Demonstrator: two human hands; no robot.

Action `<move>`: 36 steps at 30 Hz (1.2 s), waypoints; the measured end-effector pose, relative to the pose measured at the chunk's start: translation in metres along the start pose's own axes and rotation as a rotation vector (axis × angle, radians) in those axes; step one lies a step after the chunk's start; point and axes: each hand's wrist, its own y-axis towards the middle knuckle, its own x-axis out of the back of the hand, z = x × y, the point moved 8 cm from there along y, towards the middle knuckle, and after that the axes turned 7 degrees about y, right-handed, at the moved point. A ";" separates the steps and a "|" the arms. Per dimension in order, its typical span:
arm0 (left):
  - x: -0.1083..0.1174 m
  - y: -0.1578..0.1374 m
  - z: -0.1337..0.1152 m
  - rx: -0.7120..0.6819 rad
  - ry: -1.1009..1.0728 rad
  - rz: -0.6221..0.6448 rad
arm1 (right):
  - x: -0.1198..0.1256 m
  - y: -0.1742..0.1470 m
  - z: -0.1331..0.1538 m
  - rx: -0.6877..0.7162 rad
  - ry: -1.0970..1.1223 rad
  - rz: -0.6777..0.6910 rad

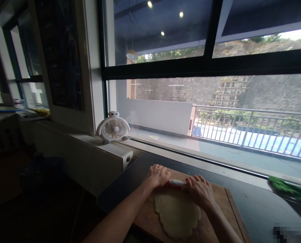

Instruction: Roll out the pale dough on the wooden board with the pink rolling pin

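A flattened sheet of pale dough (177,212) with an uneven edge lies on a wooden board (220,199). Across the dough's far edge rests a white rolling pin (177,183) with red on it; only its middle shows between my hands. My left hand (158,175) is curled over the left end of the pin. Over the right end lies my right hand (199,189), its fingers bent forward across it. Both palms face down, and the pin's ends are hidden beneath them.
The board sits on a dark table (262,202) against the window sill. A white fan (114,127) stands by a radiator (115,150) to the left. Green cloth (289,189) lies at the right edge. Beyond the window is a railing (251,128).
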 end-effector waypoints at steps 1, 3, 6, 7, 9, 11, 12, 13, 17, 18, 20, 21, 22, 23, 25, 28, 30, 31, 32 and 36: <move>0.004 -0.009 -0.002 -0.010 -0.004 -0.041 | 0.002 -0.009 0.002 0.009 0.005 -0.029; 0.013 -0.028 -0.006 -0.040 -0.010 -0.134 | 0.005 -0.028 0.005 0.025 -0.001 -0.093; 0.025 -0.056 -0.011 -0.112 -0.025 -0.227 | 0.002 -0.058 0.006 0.035 -0.052 -0.163; 0.028 -0.064 -0.012 -0.141 -0.037 -0.240 | -0.001 -0.067 0.007 0.049 -0.067 -0.175; 0.033 -0.076 -0.013 -0.194 -0.066 -0.258 | -0.008 -0.083 0.007 0.082 -0.086 -0.190; 0.035 -0.082 -0.014 -0.225 -0.083 -0.271 | -0.011 -0.090 0.008 0.104 -0.094 -0.201; 0.035 -0.081 -0.014 -0.228 -0.081 -0.274 | -0.011 -0.091 0.007 0.104 -0.093 -0.200; 0.035 -0.079 -0.015 -0.221 -0.070 -0.276 | -0.009 -0.088 0.007 0.096 -0.088 -0.192; 0.022 -0.046 -0.013 -0.122 0.002 -0.165 | 0.000 -0.056 0.004 0.035 -0.041 -0.099; 0.016 -0.035 -0.012 -0.089 0.015 -0.100 | 0.002 -0.044 0.003 0.017 -0.029 -0.069; 0.004 -0.012 -0.008 -0.037 0.027 0.023 | 0.003 -0.022 0.001 -0.014 -0.014 -0.013; 0.000 -0.001 -0.006 -0.017 0.028 0.063 | 0.003 -0.012 -0.001 -0.027 -0.010 0.009; -0.003 0.008 -0.004 -0.001 0.027 0.084 | 0.002 -0.002 -0.003 -0.035 -0.008 0.026; -0.005 0.016 -0.002 0.010 0.027 0.091 | 0.000 0.006 -0.004 -0.039 -0.009 0.039; -0.008 0.029 0.002 0.032 0.027 0.090 | -0.002 0.019 -0.007 -0.048 -0.012 0.054; -0.008 0.034 0.004 0.049 0.024 0.074 | -0.003 0.025 -0.008 -0.057 -0.011 0.064; -0.007 0.028 0.002 0.040 0.021 0.060 | -0.001 0.019 -0.007 -0.063 -0.008 0.053; -0.005 0.023 0.001 0.032 0.019 0.049 | 0.001 0.014 -0.006 -0.065 -0.006 0.046; -0.003 0.015 -0.001 0.018 0.019 0.026 | 0.002 0.006 -0.004 -0.064 -0.003 0.036; 0.017 -0.030 -0.012 -0.067 0.008 -0.164 | 0.009 -0.037 0.004 -0.030 -0.013 -0.089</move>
